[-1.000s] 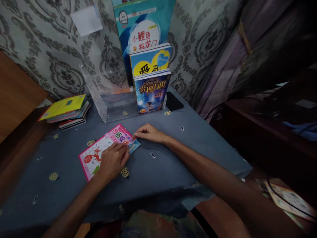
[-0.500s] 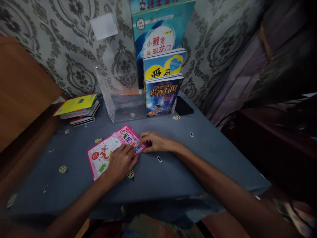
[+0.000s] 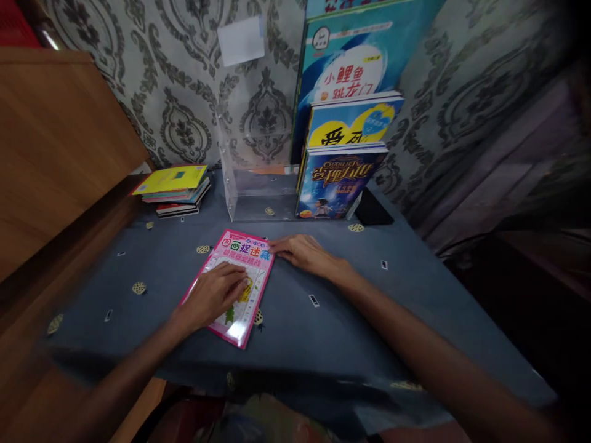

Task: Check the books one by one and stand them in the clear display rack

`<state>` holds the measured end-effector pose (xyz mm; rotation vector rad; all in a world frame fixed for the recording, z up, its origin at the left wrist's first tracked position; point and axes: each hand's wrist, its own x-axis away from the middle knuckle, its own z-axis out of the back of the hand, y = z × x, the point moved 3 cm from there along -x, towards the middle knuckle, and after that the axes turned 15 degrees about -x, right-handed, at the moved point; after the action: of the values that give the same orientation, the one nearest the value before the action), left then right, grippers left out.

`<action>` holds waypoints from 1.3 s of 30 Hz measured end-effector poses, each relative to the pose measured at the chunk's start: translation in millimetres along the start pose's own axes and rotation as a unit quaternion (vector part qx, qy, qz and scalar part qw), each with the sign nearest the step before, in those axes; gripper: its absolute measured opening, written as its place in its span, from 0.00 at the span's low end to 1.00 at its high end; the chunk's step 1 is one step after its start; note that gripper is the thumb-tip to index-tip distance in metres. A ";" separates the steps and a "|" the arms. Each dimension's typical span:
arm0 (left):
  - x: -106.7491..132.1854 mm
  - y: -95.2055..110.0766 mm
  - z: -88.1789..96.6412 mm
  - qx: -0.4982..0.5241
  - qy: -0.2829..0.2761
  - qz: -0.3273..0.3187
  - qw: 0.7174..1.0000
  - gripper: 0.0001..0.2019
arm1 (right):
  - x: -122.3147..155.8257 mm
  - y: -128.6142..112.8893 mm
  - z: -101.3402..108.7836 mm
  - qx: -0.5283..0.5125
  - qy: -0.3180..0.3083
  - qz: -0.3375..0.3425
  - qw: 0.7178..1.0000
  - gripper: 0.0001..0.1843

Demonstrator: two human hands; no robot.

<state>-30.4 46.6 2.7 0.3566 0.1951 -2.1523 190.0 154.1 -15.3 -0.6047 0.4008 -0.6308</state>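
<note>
A pink-bordered picture book [image 3: 249, 253] with colourful Chinese characters on its cover lies on the cloth-covered table, its top edge pointing away from me. My left hand [image 3: 217, 292] rests flat across the middle of the cover, fingers stretched out, hiding part of the drawings. At the top right corner of the book, my right hand [image 3: 305, 253] has its thumb and fingertips pinched together on the edge.
Behind the book stands a clear plastic stepped rack [image 3: 258, 206]; upright books [image 3: 341, 178] fill its right side. A stack of books [image 3: 178, 187] lies at the back left. Beside the rack is a dark flat object [image 3: 375, 208]. A wooden panel [image 3: 60, 123] borders the left.
The book has turned anticlockwise, so its title now runs nearly level. My right hand stays at its corner and my left hand on its cover. The camera view has shifted left.
</note>
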 end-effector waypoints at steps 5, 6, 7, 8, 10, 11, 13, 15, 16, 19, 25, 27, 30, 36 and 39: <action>14.7 -4.8 3.8 -0.003 -0.003 -0.002 1.000 0.15 | -27.3 4.8 -3.7 0.045 0.007 -0.039 0.998 0.18; 18.0 -3.5 4.4 -0.002 -0.006 -0.006 1.000 0.16 | -31.7 5.7 -4.8 0.049 0.010 -0.044 0.998 0.19; 21.4 -1.4 5.0 0.000 -0.009 -0.013 1.000 0.16 | -35.5 6.4 -5.9 0.050 0.015 -0.049 0.997 0.19; 24.8 1.3 5.5 0.002 -0.012 -0.020 1.000 0.17 | -38.9 7.1 -6.8 0.050 0.020 -0.054 0.997 0.19; 31.1 8.5 6.3 0.006 -0.019 -0.034 0.999 0.19 | -44.4 8.1 -8.7 0.050 0.026 -0.061 0.997 0.18; 33.7 12.8 6.6 0.004 -0.020 -0.041 0.999 0.19 | -46.6 8.4 -9.7 0.050 0.027 -0.064 0.996 0.18; 37.5 21.9 7.3 -0.009 -0.015 -0.059 0.998 0.18 | -49.4 9.0 -11.7 0.049 0.025 -0.069 0.996 0.19; 39.2 31.2 7.5 -0.034 -0.006 -0.080 0.996 0.18 | -50.5 9.7 -13.6 0.045 0.027 -0.073 0.996 0.19; 39.3 35.5 7.4 -0.050 0.000 -0.088 0.995 0.19 | -50.4 9.9 -14.8 0.042 0.030 -0.073 0.996 0.19; 38.0 45.4 5.9 -0.096 0.017 -0.095 0.991 0.15 | -47.7 9.8 -19.1 0.027 0.046 -0.067 0.996 0.20; 37.3 52.6 3.2 -0.109 0.042 -0.093 0.989 0.12 | -27.7 -4.6 -32.2 0.030 0.074 -0.049 0.996 0.21; 37.1 52.7 4.6 -0.105 0.047 -0.097 0.989 0.12 | -15.6 -12.7 -37.1 0.025 0.070 -0.044 0.996 0.21; 35.3 52.0 8.3 -0.095 0.047 -0.100 0.989 0.12 | 5.1 -24.0 -43.7 -0.033 0.049 -0.010 0.998 0.22; 32.5 50.6 12.0 -0.087 0.035 -0.105 0.990 0.12 | 39.5 -33.0 -48.2 -0.187 0.053 0.049 0.980 0.24; 32.7 49.5 11.9 -0.067 0.023 -0.098 0.993 0.13 | 46.3 -36.6 -47.9 -0.219 0.056 0.045 0.973 0.23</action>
<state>-9.4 -10.2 3.0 0.3212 0.4136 -2.3111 183.9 81.1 -35.9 -0.9673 0.6784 -0.4911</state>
